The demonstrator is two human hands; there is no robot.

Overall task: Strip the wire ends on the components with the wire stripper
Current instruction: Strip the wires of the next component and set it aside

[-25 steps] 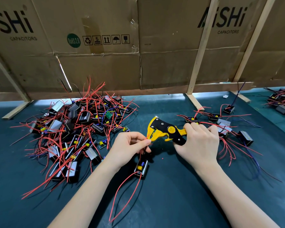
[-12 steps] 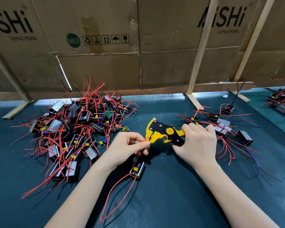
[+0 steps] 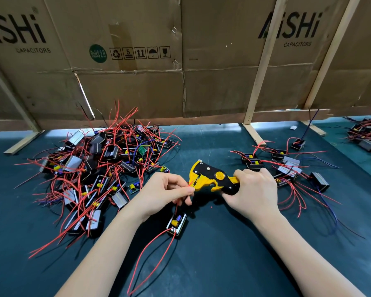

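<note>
dark green table (image 3: pixel 223 264), heaped wired components (image 3: pixel 99 168) left, perhaps finished ones (image 3: pixel 287 168) right

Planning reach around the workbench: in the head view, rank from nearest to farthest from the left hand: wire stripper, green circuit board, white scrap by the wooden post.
1. wire stripper, just right of the left hand.
2. green circuit board, behind it in the pile.
3. white scrap, far back right.

There are 2 hands, the left (image 3: pixel 166 190) and the right (image 3: pixel 254 192), and 1 stripper (image 3: pixel 211 179). 1 component (image 3: pixel 176 224) lies apart near the hands, with 2 long red wires (image 3: pixel 150 260) trailing from it. Components lie in 3 groups: a big left pile (image 3: pixel 99 168) too tangled to count, about 8 at right (image 3: pixel 287 168), and a cut-off cluster at far right (image 3: pixel 366 136).
</note>
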